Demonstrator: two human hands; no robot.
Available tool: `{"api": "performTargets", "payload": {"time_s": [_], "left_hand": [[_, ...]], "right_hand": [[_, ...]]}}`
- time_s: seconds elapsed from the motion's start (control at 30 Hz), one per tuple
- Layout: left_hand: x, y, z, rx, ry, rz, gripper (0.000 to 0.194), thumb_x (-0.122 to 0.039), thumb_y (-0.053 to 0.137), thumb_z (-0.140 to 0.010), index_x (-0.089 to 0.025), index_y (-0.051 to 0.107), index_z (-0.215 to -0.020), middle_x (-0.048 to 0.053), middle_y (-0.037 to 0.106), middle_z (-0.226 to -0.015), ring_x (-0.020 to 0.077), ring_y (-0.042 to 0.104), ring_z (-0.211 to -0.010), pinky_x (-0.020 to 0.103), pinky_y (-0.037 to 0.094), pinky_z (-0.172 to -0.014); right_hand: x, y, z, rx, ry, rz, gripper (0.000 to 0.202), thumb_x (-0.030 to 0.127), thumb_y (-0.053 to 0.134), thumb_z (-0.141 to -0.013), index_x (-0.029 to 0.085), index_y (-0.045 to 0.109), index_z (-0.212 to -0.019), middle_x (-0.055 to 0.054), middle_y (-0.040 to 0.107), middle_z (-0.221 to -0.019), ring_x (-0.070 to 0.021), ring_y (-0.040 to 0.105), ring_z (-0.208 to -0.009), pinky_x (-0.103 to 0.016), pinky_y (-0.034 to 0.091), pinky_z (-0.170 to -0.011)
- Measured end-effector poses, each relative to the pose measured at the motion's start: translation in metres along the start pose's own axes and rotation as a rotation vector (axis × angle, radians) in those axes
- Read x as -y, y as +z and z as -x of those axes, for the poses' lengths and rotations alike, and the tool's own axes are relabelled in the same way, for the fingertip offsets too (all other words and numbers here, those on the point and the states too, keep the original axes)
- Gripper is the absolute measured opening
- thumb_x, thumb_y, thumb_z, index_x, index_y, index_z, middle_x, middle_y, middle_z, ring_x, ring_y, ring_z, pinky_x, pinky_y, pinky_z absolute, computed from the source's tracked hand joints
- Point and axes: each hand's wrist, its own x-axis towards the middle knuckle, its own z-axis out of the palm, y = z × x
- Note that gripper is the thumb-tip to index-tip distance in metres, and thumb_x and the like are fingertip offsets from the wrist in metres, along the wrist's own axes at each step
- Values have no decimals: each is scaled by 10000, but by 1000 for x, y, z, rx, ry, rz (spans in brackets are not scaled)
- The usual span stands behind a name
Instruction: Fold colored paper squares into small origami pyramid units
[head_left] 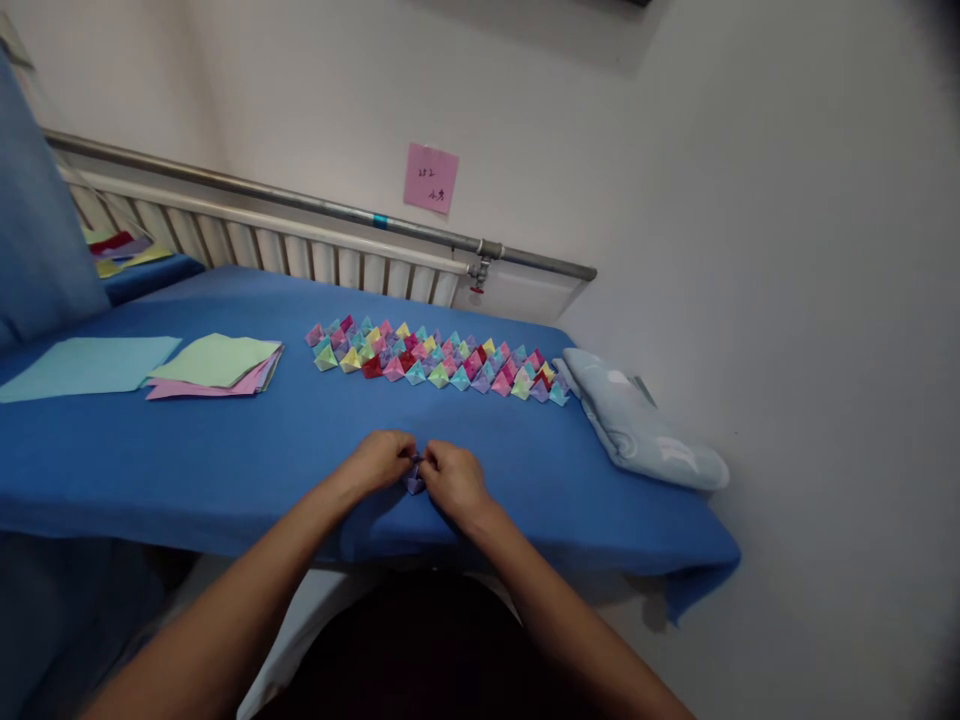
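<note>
A small purple folded-paper piece (414, 482) is held between my two hands, low over the near part of the blue-covered table (247, 450). My left hand (384, 459) pinches its left side with closed fingers. On the other side, my right hand (452, 477) grips it between thumb and fingers. My fingers partly hide the paper, so its full shape does not show. Beyond my hands stand several rows of folded paper boats (439, 375) in pink, yellow, green, blue, purple and red.
Left of the boats lie a stack of coloured paper (214, 362) and a light-blue sheet (94, 365). A folded pale-blue blanket (637, 425) sits at the right end. Behind the table are a radiator (292, 255), a metal pipe (300, 205) and a pink note (431, 178) on the wall.
</note>
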Motion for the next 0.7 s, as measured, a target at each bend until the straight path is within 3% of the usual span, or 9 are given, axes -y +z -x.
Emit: {"api": "performTargets", "payload": {"time_s": [0.23,0.37,0.5,0.7], "left_hand": [[-2,13,0,-124,-19,38,249,-336,563,-914,-153,603,-1079,71,627,-1100,196,617,-960,415,522,-839],[3,13,1,-206,-21,103,67,-194,617,-843,-156,661,-877,31,660,-870,156,628,-824,304,507,-782],[23,17,21,-339,4,205,255,-227,587,-819,-190,648,-1064,16,666,-892,143,632,-787,248,502,-720],[47,41,58,-600,15,247,270,-268,407,-895,-207,605,-1068,61,661,-1010,193,628,-933,333,504,-841]], "right_hand": [[0,6,0,-21,-10,-58,134,161,518,-831,209,632,-779,-14,674,-794,-140,561,-721,-231,311,-613],[-7,4,3,-58,-36,-183,72,173,557,-802,197,621,-778,-3,663,-768,-131,575,-690,-215,373,-620],[-27,-1,21,-132,-16,-361,151,237,536,-827,186,597,-955,-2,665,-819,-123,609,-693,-208,459,-632],[-47,-8,54,-255,6,-468,135,253,482,-832,203,603,-868,-23,628,-800,-152,593,-717,-261,484,-675]]}}
